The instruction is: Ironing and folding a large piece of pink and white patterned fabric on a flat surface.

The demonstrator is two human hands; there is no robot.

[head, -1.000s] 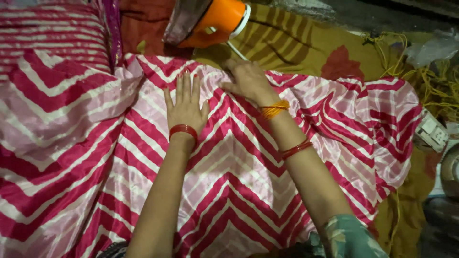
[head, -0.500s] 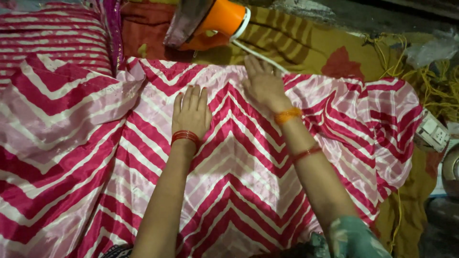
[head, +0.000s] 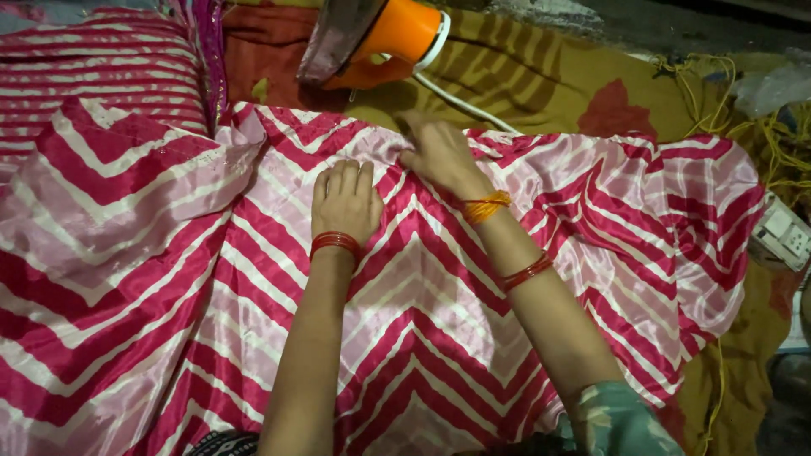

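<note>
A shiny pink cloth (head: 253, 279) with red and white zigzag stripes lies spread over the surface. My left hand (head: 345, 201) rests flat on it, palm down, fingers together, with red bangles at the wrist. My right hand (head: 439, 152) is further up near the cloth's top edge, fingers curled onto the fabric there; orange and red bangles sit on that arm. An orange clothes iron (head: 384, 38) stands on its heel just beyond the cloth's top edge, above both hands.
The iron's white cord (head: 460, 101) runs right across a mustard and red underlay (head: 549, 76). Folded pink striped cloth (head: 93, 59) lies at top left. A white socket block (head: 786, 232) and yellow cord (head: 786, 135) sit at the right edge.
My left hand slid down the cloth toward me and closed its fingers together. My right hand stayed near the top edge, shifting slightly with fingers curling onto the fabric.
</note>
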